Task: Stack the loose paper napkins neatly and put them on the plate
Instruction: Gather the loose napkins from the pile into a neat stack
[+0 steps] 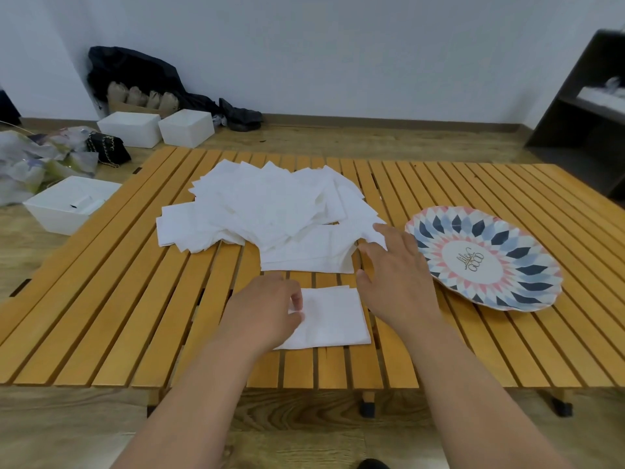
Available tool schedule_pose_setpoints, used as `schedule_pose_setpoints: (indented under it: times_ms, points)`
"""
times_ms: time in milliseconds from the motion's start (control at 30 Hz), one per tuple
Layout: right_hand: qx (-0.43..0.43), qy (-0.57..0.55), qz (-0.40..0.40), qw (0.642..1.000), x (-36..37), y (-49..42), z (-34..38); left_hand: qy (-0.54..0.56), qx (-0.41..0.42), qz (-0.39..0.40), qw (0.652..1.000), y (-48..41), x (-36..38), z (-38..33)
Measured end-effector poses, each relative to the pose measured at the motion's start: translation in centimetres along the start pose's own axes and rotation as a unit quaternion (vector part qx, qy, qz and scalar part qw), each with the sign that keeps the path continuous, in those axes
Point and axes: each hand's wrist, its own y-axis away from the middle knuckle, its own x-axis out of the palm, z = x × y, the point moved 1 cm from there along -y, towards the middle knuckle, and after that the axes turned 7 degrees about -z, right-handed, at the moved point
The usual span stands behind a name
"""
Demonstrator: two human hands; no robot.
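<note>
Soft, even, bright indoor light casts only faint shadows, the white napkins (270, 204) wash out almost featureless, the table (101, 316) edges bow with wide-angle distortion, and the shelf (588, 106) at far right is blurred.

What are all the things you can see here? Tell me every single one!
loose napkins: many, white, in a messy heap mid-table
small napkin stack: one, white, near the table's front edge, between the hands
plate: one, blue, pink and white pattern, on the table at right, nothing on it
table: one, yellow-brown slats, on the wooden floor
boxes: three, white, on the floor at left
handbag: one, black with a chain, on the floor at left
shelf: one, dark, far right
left hand: one, pinches the small napkin stack's left edge
right hand: one, fingers straight, fingertips touching the heap's near right corner
</note>
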Motion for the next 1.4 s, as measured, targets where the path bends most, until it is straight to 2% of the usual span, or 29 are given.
schedule_pose_setpoints:
  times_ms: [133,300,533,733,833,900,967,1033,1133,1200,1233,1300,1400]
  points:
    - [0.014,-0.042,0.029,0.999,-0.1,-0.3,-0.5,0.007,0.004,-0.001,1.0,-0.1,-0.2,0.3]
    - [0.033,-0.121,-0.051,0.991,-0.4,-0.7,-0.7,0.025,-0.01,-0.014,1.0,-0.2,-0.5,0.5]
    - [0.105,-0.281,-0.143,0.943,-2.2,-1.2,-0.1,0.061,0.004,-0.098,0.993,-0.3,-1.4,0.0]
    - [0.152,-0.351,-0.157,0.91,-2.6,-1.6,0.0,0.106,0.001,-0.136,0.985,-0.3,-1.8,-0.3]
    - [0.188,-0.425,-0.164,0.87,-3.4,-1.8,0.1,0.127,0.001,-0.148,0.981,-0.2,-1.8,-0.3]
    - [0.245,-0.508,-0.121,0.817,-3.8,-1.9,0.1,0.164,0.003,-0.156,0.974,-0.3,-1.8,-0.3]
    - [0.294,-0.591,-0.032,0.751,-3.9,-1.9,0.0,0.238,-0.005,-0.16,0.958,-0.3,-2.1,-0.7]
    - [0.308,-0.621,0.058,0.718,-3.9,-1.7,0.1,0.34,-0.036,-0.148,0.928,-0.3,-2.6,-1.3]
    - [0.276,-0.621,0.171,0.713,-3.8,-1.3,0.4,0.513,-0.129,-0.1,0.843,-0.6,-3.3,-1.7]
    - [0.239,-0.607,0.234,0.721,-3.6,-0.9,0.6,0.578,-0.208,-0.04,0.788,-0.6,-3.4,-1.2]
    - [0.224,-0.598,0.258,0.725,-3.6,-0.8,0.7,0.589,-0.234,-0.008,0.773,-0.6,-3.4,-0.9]
    - [0.205,-0.584,0.294,0.729,-3.3,-0.7,0.8,0.592,-0.262,0.031,0.762,-0.4,-3.2,-0.3]
    - [0.199,-0.563,0.302,0.743,-2.6,-0.6,0.7,0.563,-0.28,0.023,0.777,-0.4,-3.2,0.6]
